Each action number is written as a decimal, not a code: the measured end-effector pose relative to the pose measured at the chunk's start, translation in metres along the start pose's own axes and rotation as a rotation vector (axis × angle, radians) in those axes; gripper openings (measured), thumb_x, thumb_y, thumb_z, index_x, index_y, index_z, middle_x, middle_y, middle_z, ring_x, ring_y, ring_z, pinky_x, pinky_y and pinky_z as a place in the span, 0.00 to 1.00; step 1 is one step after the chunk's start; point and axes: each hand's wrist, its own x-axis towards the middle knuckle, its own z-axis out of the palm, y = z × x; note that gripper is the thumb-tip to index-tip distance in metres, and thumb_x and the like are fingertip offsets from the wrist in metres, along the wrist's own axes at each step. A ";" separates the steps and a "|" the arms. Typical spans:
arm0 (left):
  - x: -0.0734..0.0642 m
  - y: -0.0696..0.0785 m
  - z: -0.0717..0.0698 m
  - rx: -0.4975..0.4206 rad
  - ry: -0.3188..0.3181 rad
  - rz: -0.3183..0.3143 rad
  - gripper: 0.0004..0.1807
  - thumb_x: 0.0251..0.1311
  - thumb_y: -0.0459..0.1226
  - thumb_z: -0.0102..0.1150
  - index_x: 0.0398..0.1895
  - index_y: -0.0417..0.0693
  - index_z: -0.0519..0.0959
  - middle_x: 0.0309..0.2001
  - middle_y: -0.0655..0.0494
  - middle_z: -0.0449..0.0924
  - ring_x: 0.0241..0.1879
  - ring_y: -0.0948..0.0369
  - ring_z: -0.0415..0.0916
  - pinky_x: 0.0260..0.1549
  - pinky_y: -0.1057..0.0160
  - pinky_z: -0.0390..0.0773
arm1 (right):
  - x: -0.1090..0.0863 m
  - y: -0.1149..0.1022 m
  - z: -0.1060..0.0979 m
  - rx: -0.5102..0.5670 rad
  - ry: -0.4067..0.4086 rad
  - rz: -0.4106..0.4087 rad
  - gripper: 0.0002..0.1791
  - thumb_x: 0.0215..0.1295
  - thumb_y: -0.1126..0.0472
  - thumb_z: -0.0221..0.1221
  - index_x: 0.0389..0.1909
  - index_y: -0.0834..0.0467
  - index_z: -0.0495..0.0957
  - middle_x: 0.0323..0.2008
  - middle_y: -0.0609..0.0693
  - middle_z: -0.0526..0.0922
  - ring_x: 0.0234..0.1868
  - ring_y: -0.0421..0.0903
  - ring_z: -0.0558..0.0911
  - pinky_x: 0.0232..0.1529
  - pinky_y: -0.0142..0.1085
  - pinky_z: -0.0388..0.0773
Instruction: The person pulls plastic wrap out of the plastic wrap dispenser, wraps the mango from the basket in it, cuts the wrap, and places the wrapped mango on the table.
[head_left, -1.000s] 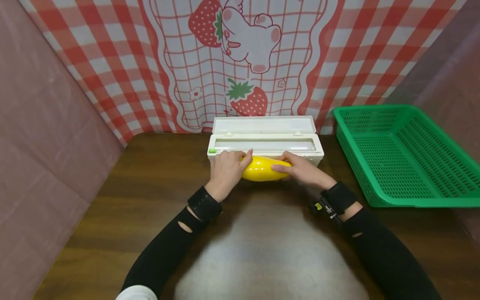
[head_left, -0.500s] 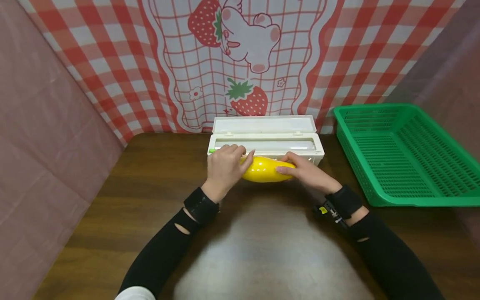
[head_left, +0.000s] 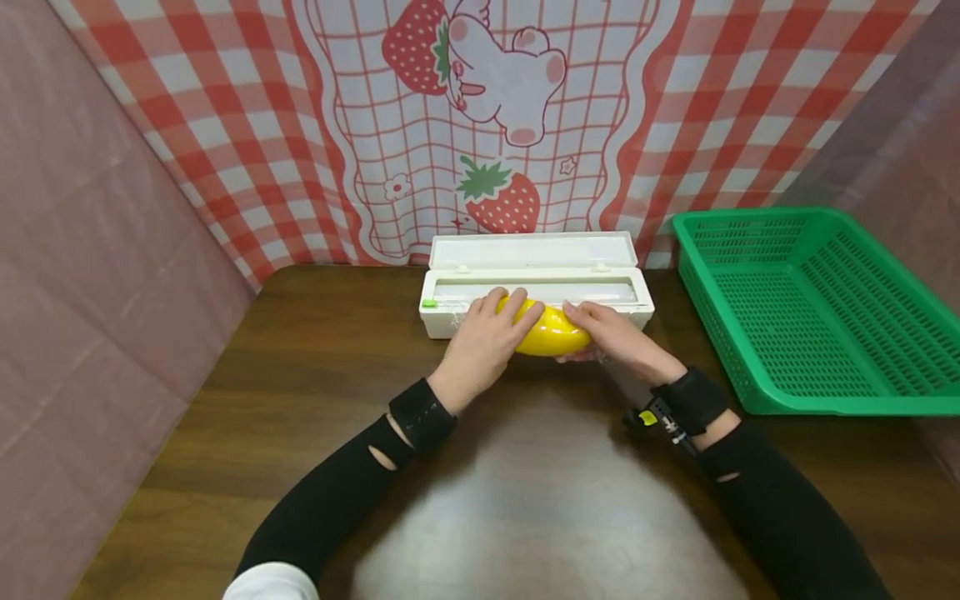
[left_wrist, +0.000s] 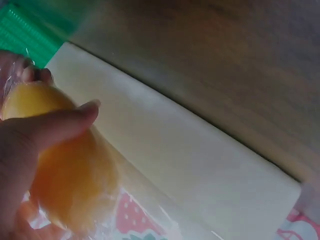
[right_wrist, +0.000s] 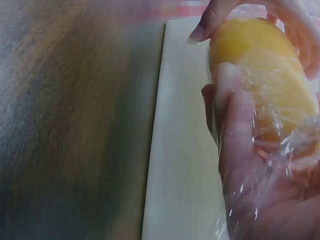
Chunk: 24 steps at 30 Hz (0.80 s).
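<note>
A glossy yellow fruit (head_left: 553,333), mango-like in shape, is held in front of a white cling film dispenser (head_left: 439,325). Clear cling film (right_wrist: 280,127) wraps part of the fruit and clings to the right hand's fingers in the right wrist view. My left hand (head_left: 483,346) grips the fruit's left end, fingers over its top; in the left wrist view the thumb (left_wrist: 60,125) lies across it. At the other end my right hand (head_left: 622,342) holds the fruit, thumb on top and fingers underneath. The dispenser's lid (head_left: 532,250) stands raised, with a film roll (head_left: 536,292) inside.
A green plastic basket (head_left: 765,392) stands on the right of the brown wooden table (head_left: 322,358). A red-and-white checked cloth (head_left: 247,133) hangs behind the dispenser. The dispenser has a green slider (head_left: 428,304) at its left front edge.
My left hand has shifted right and laid its fingers over the top of the fruit. The fruit has turned, its left end now higher. My right hand keeps hold of it with little movement.
</note>
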 end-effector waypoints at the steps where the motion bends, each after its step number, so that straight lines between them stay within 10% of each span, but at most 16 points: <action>1: 0.000 -0.001 0.000 -0.009 0.010 -0.001 0.36 0.47 0.42 0.66 0.61 0.53 0.60 0.56 0.48 0.62 0.52 0.50 0.63 0.46 0.56 0.71 | -0.002 0.000 -0.002 0.010 -0.014 -0.003 0.31 0.67 0.40 0.45 0.50 0.67 0.66 0.43 0.64 0.74 0.39 0.57 0.81 0.44 0.49 0.74; 10: -0.001 -0.003 0.001 -0.074 0.022 0.019 0.46 0.36 0.51 0.72 0.60 0.52 0.60 0.53 0.49 0.64 0.49 0.52 0.64 0.35 0.58 0.71 | -0.015 -0.001 -0.011 -0.029 0.053 -0.075 0.24 0.63 0.48 0.55 0.49 0.64 0.75 0.43 0.61 0.78 0.42 0.58 0.79 0.45 0.49 0.73; 17: 0.003 0.002 0.004 0.019 0.050 0.052 0.29 0.53 0.42 0.58 0.59 0.53 0.62 0.48 0.52 0.65 0.45 0.53 0.64 0.32 0.60 0.66 | -0.029 0.002 -0.019 -0.806 0.615 -0.339 0.24 0.45 0.39 0.65 0.36 0.53 0.83 0.28 0.46 0.74 0.29 0.42 0.71 0.28 0.38 0.69; 24: -0.003 0.003 0.004 -0.035 0.067 0.013 0.38 0.43 0.46 0.67 0.59 0.53 0.62 0.53 0.48 0.63 0.44 0.52 0.64 0.37 0.60 0.70 | -0.026 0.006 -0.006 -1.134 0.400 -0.776 0.36 0.41 0.49 0.71 0.54 0.57 0.72 0.51 0.58 0.69 0.50 0.54 0.66 0.46 0.43 0.69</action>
